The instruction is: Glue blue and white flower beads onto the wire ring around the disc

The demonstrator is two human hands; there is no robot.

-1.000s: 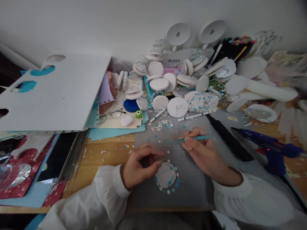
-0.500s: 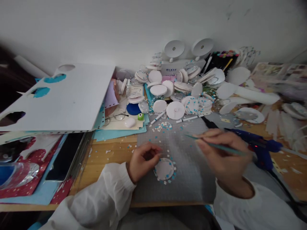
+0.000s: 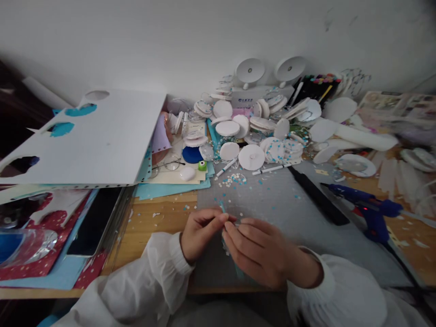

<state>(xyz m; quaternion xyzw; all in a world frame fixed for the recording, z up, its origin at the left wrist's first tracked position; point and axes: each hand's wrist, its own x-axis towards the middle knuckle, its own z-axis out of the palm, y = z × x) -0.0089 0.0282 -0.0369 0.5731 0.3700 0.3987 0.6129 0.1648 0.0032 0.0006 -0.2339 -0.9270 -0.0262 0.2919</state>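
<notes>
- The left hand (image 3: pixel 202 234) is over the near part of a flat grey cutting mat (image 3: pixel 281 195), thumb and forefinger close by each other; their tips are partly hidden, and I cannot tell whether they fully meet or grip anything.
- The right hand (image 3: pixel 260 252) reaches in from the other side, fingers bent round a slender teal tool (image 3: pixel 240 271) — its lower end shows beneath the hand.
- The fingertips of both hands come together, touching or nearly so; a teal tip sticks up just above them, and I cannot tell whether it belongs to that same tool.
- A round, pale ring edged with tiny white and blue flowers (image 3: pixel 225 247) lies on the mat under the hands, mostly covered by the right one.
- Beyond the hands, small loose flower shapes in white and blue (image 3: pixel 233 180) are scattered on the mat, near two slim white pens.
- Behind the pens stands a crowded heap of thick white discs (image 3: pixel 251 157).
- To the right lie a long black bar-shaped object (image 3: pixel 320 197) and a dark blue plastic glue gun (image 3: pixel 373 206) — its red light is lit.
</notes>
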